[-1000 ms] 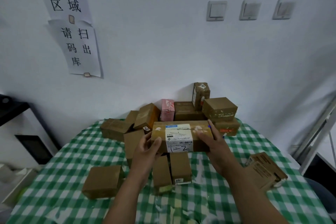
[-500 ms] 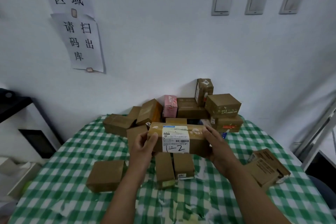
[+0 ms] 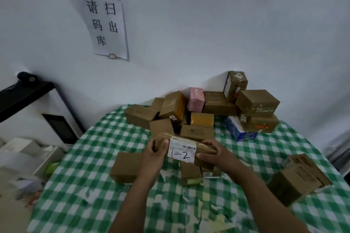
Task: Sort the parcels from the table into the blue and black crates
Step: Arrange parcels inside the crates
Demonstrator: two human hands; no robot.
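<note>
A long brown parcel [image 3: 203, 147] with a white label marked "1个 2" is held above the table with the green checked cloth [image 3: 98, 176]. My left hand [image 3: 153, 157] grips its left end. My right hand [image 3: 216, 155] grips its right end. Behind it a heap of brown parcels [image 3: 255, 101] is stacked against the wall, with a pink box [image 3: 196, 98] and a blue and white box [image 3: 239, 130] among them. No blue or black crate is in view.
Loose brown parcels lie on the cloth at the left [image 3: 126, 166], under my hands [image 3: 189, 173] and at the right edge [image 3: 297, 176]. A black shelf [image 3: 22, 94] and white clutter [image 3: 22, 149] stand left of the table. Paper signs [image 3: 106, 24] hang on the wall.
Both hands have brought the labelled parcel lower and nearer to me, tilted slightly. The camera has dipped and turned, so the pile and wall signs sit higher and further right.
</note>
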